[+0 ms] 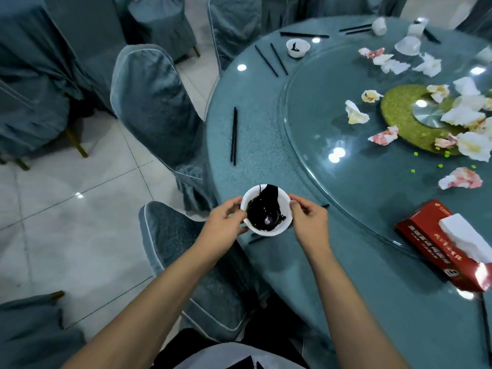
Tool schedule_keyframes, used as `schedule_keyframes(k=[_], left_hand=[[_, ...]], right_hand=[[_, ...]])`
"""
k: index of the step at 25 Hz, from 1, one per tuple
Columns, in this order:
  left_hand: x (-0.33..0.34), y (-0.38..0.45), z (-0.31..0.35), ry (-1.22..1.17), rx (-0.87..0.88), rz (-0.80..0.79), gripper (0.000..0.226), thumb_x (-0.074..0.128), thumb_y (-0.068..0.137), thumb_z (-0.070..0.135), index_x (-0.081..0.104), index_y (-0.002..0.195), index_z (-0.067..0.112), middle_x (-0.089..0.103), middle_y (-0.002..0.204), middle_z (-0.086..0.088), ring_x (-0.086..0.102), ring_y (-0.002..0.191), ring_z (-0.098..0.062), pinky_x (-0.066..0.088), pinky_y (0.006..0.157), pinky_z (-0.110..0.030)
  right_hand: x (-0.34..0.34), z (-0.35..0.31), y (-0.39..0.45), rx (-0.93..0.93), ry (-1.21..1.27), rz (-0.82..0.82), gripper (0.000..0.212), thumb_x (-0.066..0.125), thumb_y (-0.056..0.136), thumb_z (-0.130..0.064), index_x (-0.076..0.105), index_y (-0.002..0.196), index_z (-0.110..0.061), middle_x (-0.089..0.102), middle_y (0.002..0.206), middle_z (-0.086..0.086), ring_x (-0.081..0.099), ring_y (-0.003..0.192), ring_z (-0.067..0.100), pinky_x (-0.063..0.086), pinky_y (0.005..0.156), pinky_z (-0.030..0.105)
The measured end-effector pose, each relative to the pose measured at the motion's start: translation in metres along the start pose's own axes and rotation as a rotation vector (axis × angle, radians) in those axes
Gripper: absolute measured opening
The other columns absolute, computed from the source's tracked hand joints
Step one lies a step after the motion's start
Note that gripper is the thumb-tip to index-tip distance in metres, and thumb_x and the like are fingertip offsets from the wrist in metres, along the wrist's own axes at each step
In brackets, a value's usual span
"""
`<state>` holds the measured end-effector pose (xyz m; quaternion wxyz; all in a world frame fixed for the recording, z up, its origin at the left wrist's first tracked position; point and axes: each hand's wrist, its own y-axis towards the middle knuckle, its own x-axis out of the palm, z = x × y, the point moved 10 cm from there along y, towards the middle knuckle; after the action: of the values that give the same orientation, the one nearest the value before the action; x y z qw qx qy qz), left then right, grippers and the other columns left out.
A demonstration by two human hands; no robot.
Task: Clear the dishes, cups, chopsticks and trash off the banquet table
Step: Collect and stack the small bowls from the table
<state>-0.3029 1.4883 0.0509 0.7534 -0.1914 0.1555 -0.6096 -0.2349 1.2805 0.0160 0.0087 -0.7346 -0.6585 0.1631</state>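
A white bowl [282, 202] smeared with black sauce is at the near edge of the round banquet table [255, 155]. My left hand [226, 222] grips its left rim and my right hand [310, 222] grips its right rim. Under the bowl lie black chopsticks [257, 238], mostly hidden. Another pair of chopsticks [234, 135] lies further along the edge. A second white bowl [298, 47] and more chopsticks [271, 59] sit at the far side. Crumpled napkins [355, 113] litter the glass turntable [346, 161]. Two white cups [379, 25] stand at the far rim.
A red tissue box [431, 243] lies on the table at the right. Chairs in blue-grey covers [154, 102] ring the table, one [202, 267] directly below my arms. The floor to the left is pale tile [80, 209]. Small green bits [413, 170] dot the turntable.
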Motion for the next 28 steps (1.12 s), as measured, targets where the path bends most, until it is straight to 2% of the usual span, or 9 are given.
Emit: schedule_keyframes(k=[4, 7, 10, 15, 17, 19, 23, 26, 28], left_hand=[[-0.060, -0.013, 0.021, -0.019, 0.062, 0.013, 0.042, 0.048, 0.098, -0.004, 0.069, 0.098, 0.032, 0.077, 0.087, 0.013, 0.073, 0.083, -0.003, 0.059, 0.069, -0.020], [-0.107, -0.023, 0.034, -0.021, 0.092, 0.042, 0.044, 0.048, 0.097, -0.004, 0.069, 0.097, 0.034, 0.078, 0.092, 0.008, 0.074, 0.087, -0.010, 0.058, 0.069, -0.021], [-0.151, -0.030, 0.043, -0.027, 0.117, 0.030, 0.041, 0.047, 0.098, -0.003, 0.069, 0.103, 0.031, 0.076, 0.106, -0.002, 0.074, 0.095, -0.016, 0.060, 0.075, -0.025], [-0.225, -0.035, 0.049, -0.057, 0.132, 0.043, 0.037, 0.046, 0.098, -0.004, 0.070, 0.114, 0.019, 0.075, 0.108, -0.008, 0.074, 0.089, -0.013, 0.058, 0.069, -0.020], [-0.255, -0.034, 0.054, -0.046, 0.151, 0.059, 0.038, 0.046, 0.098, -0.002, 0.071, 0.115, 0.021, 0.076, 0.107, -0.004, 0.074, 0.095, -0.016, 0.060, 0.075, -0.023], [-0.283, -0.033, 0.053, -0.054, 0.155, 0.091, 0.038, 0.047, 0.098, -0.001, 0.072, 0.111, 0.023, 0.077, 0.102, 0.000, 0.075, 0.091, -0.016, 0.061, 0.077, -0.026], [-0.327, -0.030, 0.051, -0.114, 0.154, 0.165, 0.038, 0.046, 0.097, -0.005, 0.071, 0.108, 0.021, 0.076, 0.094, 0.000, 0.074, 0.077, -0.011, 0.057, 0.065, -0.020], [-0.357, -0.022, 0.053, -0.143, 0.152, 0.213, 0.038, 0.046, 0.097, -0.006, 0.070, 0.108, 0.021, 0.073, 0.102, -0.008, 0.072, 0.076, -0.007, 0.056, 0.066, -0.018], [-0.374, -0.014, 0.054, -0.154, 0.141, 0.239, 0.036, 0.047, 0.098, -0.005, 0.070, 0.116, 0.016, 0.072, 0.109, -0.011, 0.072, 0.079, -0.006, 0.056, 0.067, -0.018]], right_hand=[[0.051, -0.028, -0.019, -0.033, 0.031, 0.000, 0.030, 0.059, 0.093, -0.006, 0.080, 0.095, -0.028, 0.079, 0.092, -0.007, 0.073, 0.093, 0.016, 0.057, 0.094, 0.047], [0.089, -0.046, -0.038, -0.044, 0.062, -0.006, 0.029, 0.058, 0.092, -0.005, 0.080, 0.099, -0.023, 0.079, 0.092, -0.005, 0.074, 0.092, 0.017, 0.059, 0.091, 0.049], [0.129, -0.066, -0.056, -0.053, 0.100, -0.008, 0.028, 0.059, 0.093, -0.004, 0.080, 0.099, -0.021, 0.079, 0.094, -0.001, 0.074, 0.092, 0.020, 0.058, 0.091, 0.052], [0.200, -0.092, -0.077, -0.076, 0.140, -0.027, 0.024, 0.062, 0.091, -0.003, 0.079, 0.100, -0.016, 0.078, 0.094, 0.003, 0.073, 0.091, 0.023, 0.059, 0.090, 0.052], [0.229, -0.100, -0.082, -0.091, 0.140, -0.052, 0.024, 0.061, 0.091, -0.002, 0.079, 0.100, -0.015, 0.079, 0.093, 0.002, 0.073, 0.088, 0.019, 0.060, 0.090, 0.049], [0.256, -0.107, -0.086, -0.100, 0.125, -0.082, 0.025, 0.060, 0.091, -0.002, 0.079, 0.099, -0.017, 0.079, 0.092, 0.001, 0.072, 0.086, 0.016, 0.060, 0.086, 0.043], [0.305, -0.122, -0.087, -0.146, 0.081, -0.166, 0.028, 0.058, 0.092, -0.006, 0.080, 0.096, -0.024, 0.078, 0.088, -0.005, 0.071, 0.081, 0.010, 0.057, 0.077, 0.032], [0.340, -0.128, -0.083, -0.140, 0.072, -0.212, 0.026, 0.059, 0.090, -0.012, 0.080, 0.095, -0.026, 0.078, 0.090, -0.003, 0.072, 0.084, 0.016, 0.060, 0.080, 0.039], [0.361, -0.132, -0.078, -0.132, 0.066, -0.232, 0.023, 0.060, 0.086, -0.019, 0.080, 0.096, -0.025, 0.078, 0.091, -0.003, 0.074, 0.088, 0.018, 0.061, 0.085, 0.043]])
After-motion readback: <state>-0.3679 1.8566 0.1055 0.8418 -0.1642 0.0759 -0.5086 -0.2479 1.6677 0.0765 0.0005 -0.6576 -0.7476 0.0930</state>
